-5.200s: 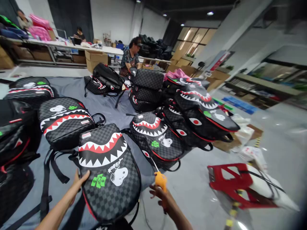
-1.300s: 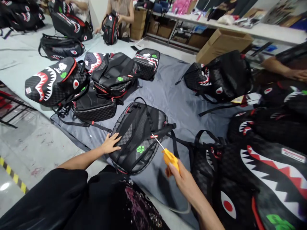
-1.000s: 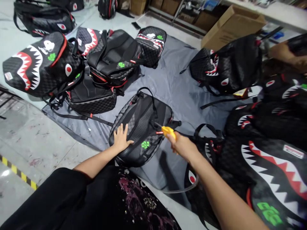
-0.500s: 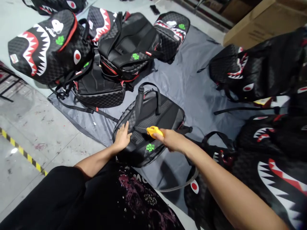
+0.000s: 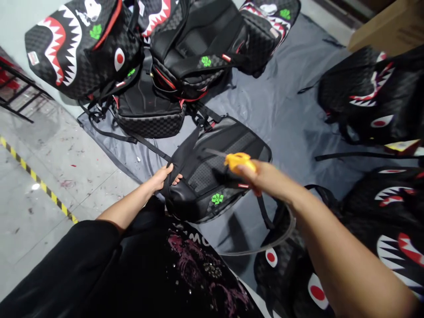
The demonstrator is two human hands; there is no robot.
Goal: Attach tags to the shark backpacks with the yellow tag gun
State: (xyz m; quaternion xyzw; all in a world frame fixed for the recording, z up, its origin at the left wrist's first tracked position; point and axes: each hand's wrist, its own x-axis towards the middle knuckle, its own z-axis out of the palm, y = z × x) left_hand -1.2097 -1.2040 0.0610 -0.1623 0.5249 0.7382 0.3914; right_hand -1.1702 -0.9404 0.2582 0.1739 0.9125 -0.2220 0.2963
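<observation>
A black checkered backpack (image 5: 228,145) lies on the grey sheet in front of me, its strap side up and a green patch near its lower edge. My left hand (image 5: 163,177) is closed around one shoulder strap (image 5: 183,154) at the bag's left side. In my right hand (image 5: 268,176) is a yellow air blow gun (image 5: 239,161), held over the bag's back panel with its thin nozzle pointing left. A clear hose (image 5: 276,243) curves down beneath my right forearm.
Several shark-mouth backpacks (image 5: 88,48) are piled beyond, and more backpacks (image 5: 367,92) lie along the right. A cardboard box (image 5: 387,31) stands at the upper right. Yellow-black tape (image 5: 39,181) marks the floor at left.
My left hand has gone from lying spread on the backpack to gripping its strap, now pulled leftward. The blow gun has shifted right and slightly up in view. The camera view has shifted too.
</observation>
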